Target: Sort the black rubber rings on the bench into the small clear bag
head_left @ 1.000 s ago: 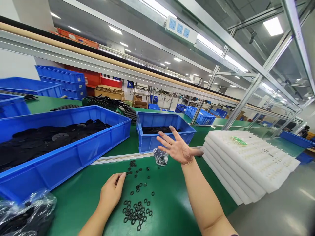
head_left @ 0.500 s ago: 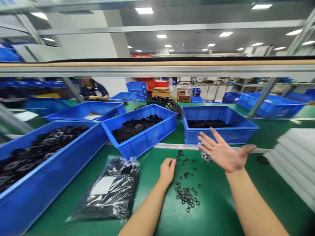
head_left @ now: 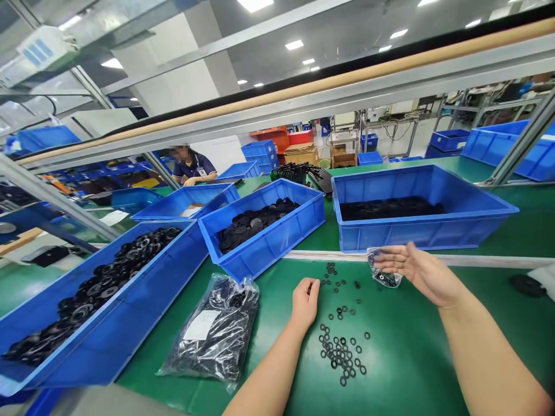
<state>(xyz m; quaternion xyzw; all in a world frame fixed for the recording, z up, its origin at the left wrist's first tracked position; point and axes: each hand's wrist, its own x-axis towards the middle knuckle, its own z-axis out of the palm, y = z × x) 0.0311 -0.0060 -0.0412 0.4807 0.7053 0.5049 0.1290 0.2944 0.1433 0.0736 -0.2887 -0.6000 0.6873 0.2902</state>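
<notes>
Small black rubber rings [head_left: 342, 352] lie scattered on the green mat [head_left: 403, 358] between my hands. My left hand [head_left: 306, 300] rests palm down on the mat at the left edge of the rings, fingers loosely together, holding nothing. My right hand [head_left: 422, 273] hovers palm up above the mat, fingers stretched out. Its fingertips reach a small clear bag [head_left: 384, 276] of black parts lying just in front of a blue bin [head_left: 425, 234].
A large clear bag of black parts [head_left: 217, 329] lies left of my left arm. Two more blue bins [head_left: 264, 245] [head_left: 108, 323] hold black discs. A co-worker [head_left: 191, 164] sits across the line. A black disc [head_left: 524, 284] lies at the right.
My view has swung left, and the white foam trays have left the picture. My right hand has lowered and its spread fingers have drawn together toward the small bag. My left hand has stayed by the rings.
</notes>
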